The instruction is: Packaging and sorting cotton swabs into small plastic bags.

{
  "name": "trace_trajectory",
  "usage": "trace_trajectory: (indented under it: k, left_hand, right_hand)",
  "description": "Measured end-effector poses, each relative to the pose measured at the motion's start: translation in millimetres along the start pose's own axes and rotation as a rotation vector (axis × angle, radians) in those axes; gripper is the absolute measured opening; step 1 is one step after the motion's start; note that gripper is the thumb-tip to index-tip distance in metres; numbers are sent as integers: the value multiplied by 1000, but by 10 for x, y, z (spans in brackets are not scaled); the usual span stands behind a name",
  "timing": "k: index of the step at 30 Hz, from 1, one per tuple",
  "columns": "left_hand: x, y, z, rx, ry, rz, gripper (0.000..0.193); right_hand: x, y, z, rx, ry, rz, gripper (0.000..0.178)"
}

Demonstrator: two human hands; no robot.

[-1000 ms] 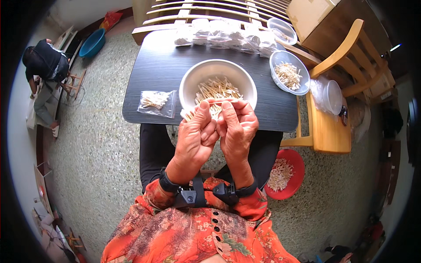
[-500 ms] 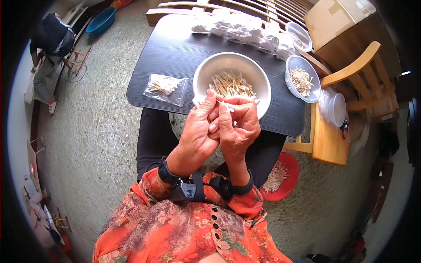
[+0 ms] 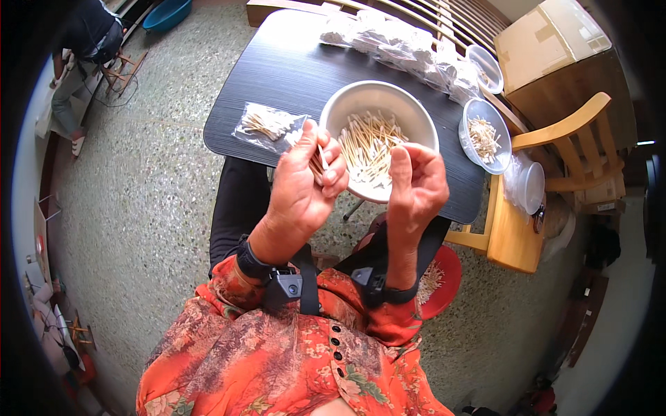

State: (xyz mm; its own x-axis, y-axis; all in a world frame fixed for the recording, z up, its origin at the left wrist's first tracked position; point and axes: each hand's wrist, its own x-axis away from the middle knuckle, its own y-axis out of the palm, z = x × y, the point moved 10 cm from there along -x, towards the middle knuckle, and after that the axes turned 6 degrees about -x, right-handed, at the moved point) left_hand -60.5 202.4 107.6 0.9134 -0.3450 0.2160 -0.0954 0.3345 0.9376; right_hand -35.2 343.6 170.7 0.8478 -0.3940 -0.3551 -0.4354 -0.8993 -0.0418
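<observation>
Held in front of the table, my left hand [image 3: 298, 184] is closed around a few cotton swabs, their sticks and white tips showing between thumb and fingers. My right hand [image 3: 417, 184] is at the near right rim of a white bowl [image 3: 431, 132], thumb against curled fingers. Whether anything is pinched there is hidden. Inside the bowl lies a heap of cotton swabs [image 3: 371, 142] with pale wooden sticks. A clear plastic bag [image 3: 244, 132] of swabs lies on the dark table [image 3: 277, 66], just beyond my left hand.
Several filled clear bags [image 3: 395, 45] line the table's far edge. At the right is a clear tub [image 3: 494, 165] of swabs, beside a wooden chair [image 3: 517, 236] holding plastic containers. A red basin [image 3: 451, 277] with swabs sits below. Another person [image 3: 87, 41] is at far left.
My hands have come apart, the left moving left with the swabs and the right moving right. The view has shifted a little, and more of the heap in the bowl shows.
</observation>
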Motion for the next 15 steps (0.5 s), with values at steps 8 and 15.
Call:
trace_trajectory:
  k: [8,15]
  left_hand:
    - [31,-133,144,-72,21,339,24]
    - [-40,-120,199,62,-16,50,23]
  right_hand:
    - [-191,462,160,492,-40,-417,6]
    - [-117,802,436,870,-26,-620,16]
